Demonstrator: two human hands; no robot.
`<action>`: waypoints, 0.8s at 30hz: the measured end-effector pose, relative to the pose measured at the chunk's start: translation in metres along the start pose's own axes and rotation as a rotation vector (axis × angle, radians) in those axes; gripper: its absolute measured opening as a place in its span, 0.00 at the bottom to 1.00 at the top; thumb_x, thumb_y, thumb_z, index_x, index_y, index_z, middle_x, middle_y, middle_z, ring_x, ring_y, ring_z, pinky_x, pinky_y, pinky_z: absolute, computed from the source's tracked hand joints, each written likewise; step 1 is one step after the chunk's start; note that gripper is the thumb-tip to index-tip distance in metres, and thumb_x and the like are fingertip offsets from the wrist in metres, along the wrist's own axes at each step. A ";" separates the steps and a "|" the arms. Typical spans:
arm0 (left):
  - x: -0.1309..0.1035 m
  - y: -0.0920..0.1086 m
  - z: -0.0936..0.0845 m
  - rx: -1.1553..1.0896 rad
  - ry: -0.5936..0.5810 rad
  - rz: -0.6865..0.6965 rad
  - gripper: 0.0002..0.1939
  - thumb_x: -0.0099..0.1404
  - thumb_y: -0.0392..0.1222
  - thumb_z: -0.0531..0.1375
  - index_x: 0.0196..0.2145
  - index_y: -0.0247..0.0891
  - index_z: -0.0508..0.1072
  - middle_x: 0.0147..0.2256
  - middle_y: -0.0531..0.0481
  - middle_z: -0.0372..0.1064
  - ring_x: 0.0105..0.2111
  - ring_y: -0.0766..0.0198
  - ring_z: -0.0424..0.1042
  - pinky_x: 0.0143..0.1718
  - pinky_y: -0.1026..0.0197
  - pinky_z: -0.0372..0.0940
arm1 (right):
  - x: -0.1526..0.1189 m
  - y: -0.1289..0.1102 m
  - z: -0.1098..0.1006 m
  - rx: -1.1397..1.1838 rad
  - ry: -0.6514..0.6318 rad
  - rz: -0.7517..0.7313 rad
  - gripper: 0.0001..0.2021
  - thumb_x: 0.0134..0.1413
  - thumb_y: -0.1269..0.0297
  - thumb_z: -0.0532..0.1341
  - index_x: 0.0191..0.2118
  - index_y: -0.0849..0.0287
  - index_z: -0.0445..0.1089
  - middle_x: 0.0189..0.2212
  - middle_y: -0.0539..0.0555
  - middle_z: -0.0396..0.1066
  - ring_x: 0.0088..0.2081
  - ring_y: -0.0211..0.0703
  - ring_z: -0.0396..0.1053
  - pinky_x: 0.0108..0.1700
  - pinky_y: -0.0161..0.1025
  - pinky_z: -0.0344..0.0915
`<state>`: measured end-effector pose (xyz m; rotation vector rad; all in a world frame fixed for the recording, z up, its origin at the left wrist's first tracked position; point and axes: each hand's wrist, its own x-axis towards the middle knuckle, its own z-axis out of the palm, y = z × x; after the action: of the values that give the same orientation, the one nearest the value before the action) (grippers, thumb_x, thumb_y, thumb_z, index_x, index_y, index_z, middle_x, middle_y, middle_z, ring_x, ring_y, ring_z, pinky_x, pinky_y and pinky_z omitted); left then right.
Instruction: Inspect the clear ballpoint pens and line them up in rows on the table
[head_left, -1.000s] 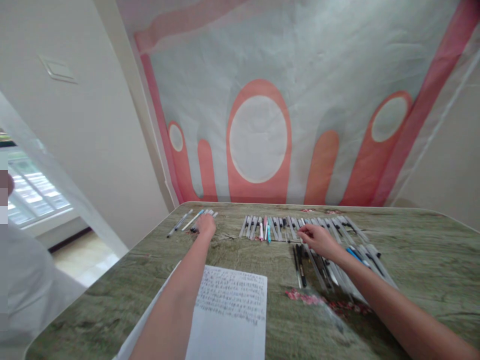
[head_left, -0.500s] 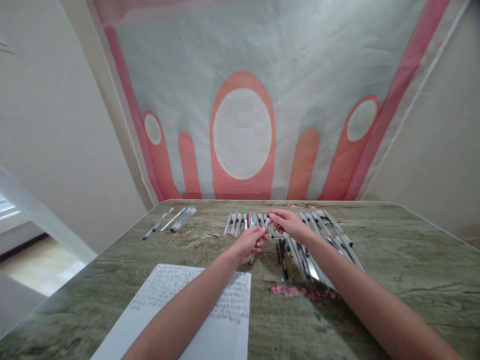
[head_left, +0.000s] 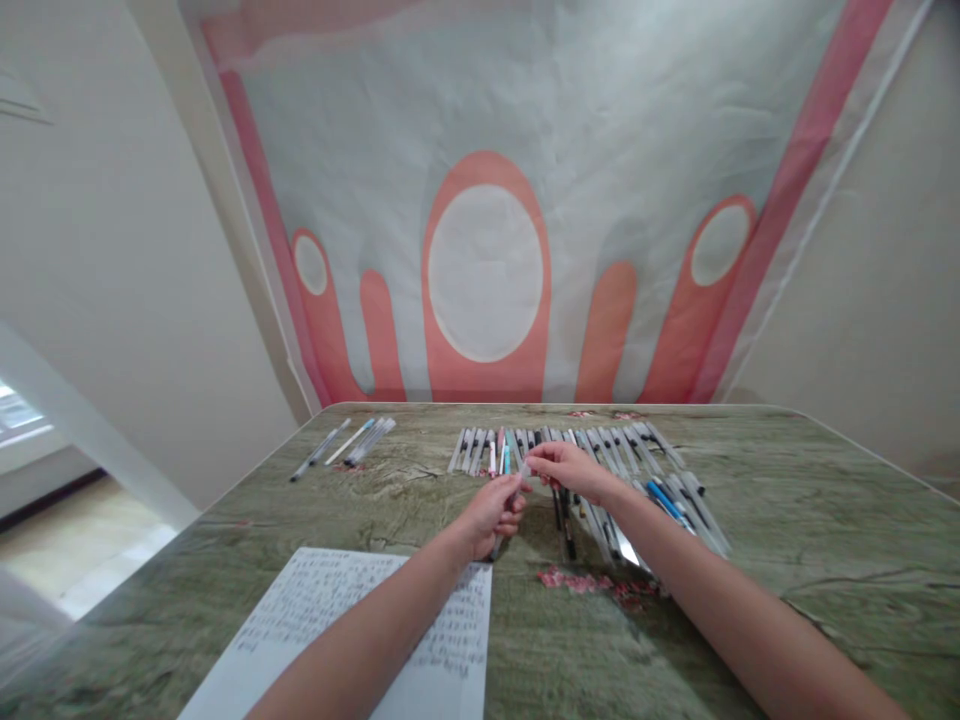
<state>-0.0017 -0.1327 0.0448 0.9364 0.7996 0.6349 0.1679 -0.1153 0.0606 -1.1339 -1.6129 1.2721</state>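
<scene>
My left hand (head_left: 489,518) is closed round a slim pen (head_left: 496,546), whose lower end pokes out beneath the fingers. My right hand (head_left: 568,470) is closed in a pinch at the pale upper end of that pen, just above the left fist. Whether the cap is on or coming loose is too small to tell. Behind both hands lies a row of clear-barrelled pens (head_left: 471,450), with a few pink and teal ones among them. Under my right wrist are more pens, including black ones (head_left: 568,530) and blue ones (head_left: 664,498).
A sheet of handwritten paper (head_left: 300,625) lies under my left forearm. Two small groups of pens (head_left: 367,443) rest at the far left of the wood-patterned table (head_left: 810,500). A printed backdrop (head_left: 487,380) hangs behind the table.
Both hands have come slightly lower and nearer with the pen. The right hand has moved left and down from the row to the pen's upper end, uncovering more of the row.
</scene>
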 end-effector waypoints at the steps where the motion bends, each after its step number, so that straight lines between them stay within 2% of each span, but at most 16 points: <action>1: 0.000 0.000 -0.001 0.023 0.024 0.010 0.17 0.54 0.53 0.54 0.33 0.35 0.62 0.20 0.58 0.52 0.13 0.80 0.45 0.14 0.72 0.35 | 0.000 0.000 0.002 -0.022 0.016 0.008 0.16 0.42 0.53 0.58 0.31 0.63 0.66 0.20 0.48 0.64 0.19 0.29 0.58 0.18 0.27 0.53; 4: 0.005 0.001 0.002 0.083 0.089 0.060 0.18 0.54 0.52 0.54 0.32 0.33 0.63 0.21 0.56 0.54 0.15 0.79 0.49 0.15 0.72 0.38 | 0.003 0.002 0.008 -0.077 0.069 0.035 0.16 0.43 0.53 0.57 0.29 0.63 0.66 0.17 0.47 0.62 0.17 0.29 0.56 0.17 0.27 0.52; 9: 0.020 0.000 0.018 0.144 0.157 0.135 0.19 0.54 0.53 0.53 0.32 0.33 0.64 0.19 0.58 0.50 0.14 0.79 0.43 0.15 0.71 0.36 | 0.004 0.003 0.005 -0.072 0.169 0.037 0.16 0.43 0.53 0.57 0.27 0.63 0.65 0.16 0.47 0.62 0.17 0.29 0.56 0.18 0.28 0.52; 12: 0.026 -0.003 0.026 0.130 0.187 0.126 0.18 0.55 0.54 0.52 0.33 0.34 0.63 0.18 0.60 0.47 0.13 0.79 0.42 0.15 0.71 0.35 | 0.004 0.006 0.000 -0.050 0.203 0.101 0.15 0.42 0.53 0.58 0.26 0.63 0.65 0.15 0.46 0.61 0.17 0.29 0.56 0.17 0.27 0.51; 17: 0.026 -0.007 0.027 0.136 0.197 0.097 0.17 0.54 0.53 0.52 0.33 0.35 0.62 0.17 0.61 0.46 0.13 0.79 0.42 0.15 0.71 0.35 | 0.006 0.012 -0.004 -0.028 0.184 0.178 0.15 0.41 0.54 0.59 0.24 0.64 0.65 0.14 0.47 0.60 0.16 0.28 0.54 0.16 0.27 0.50; 24: 0.020 -0.007 0.028 0.146 0.223 0.090 0.19 0.54 0.54 0.52 0.36 0.35 0.64 0.16 0.60 0.47 0.13 0.78 0.43 0.15 0.71 0.36 | 0.007 0.011 -0.007 -0.052 0.224 0.140 0.15 0.43 0.54 0.57 0.23 0.63 0.65 0.15 0.48 0.62 0.17 0.29 0.56 0.16 0.26 0.51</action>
<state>0.0336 -0.1330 0.0425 1.0502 1.0172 0.7770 0.1745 -0.1053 0.0521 -1.3902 -1.4278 1.1500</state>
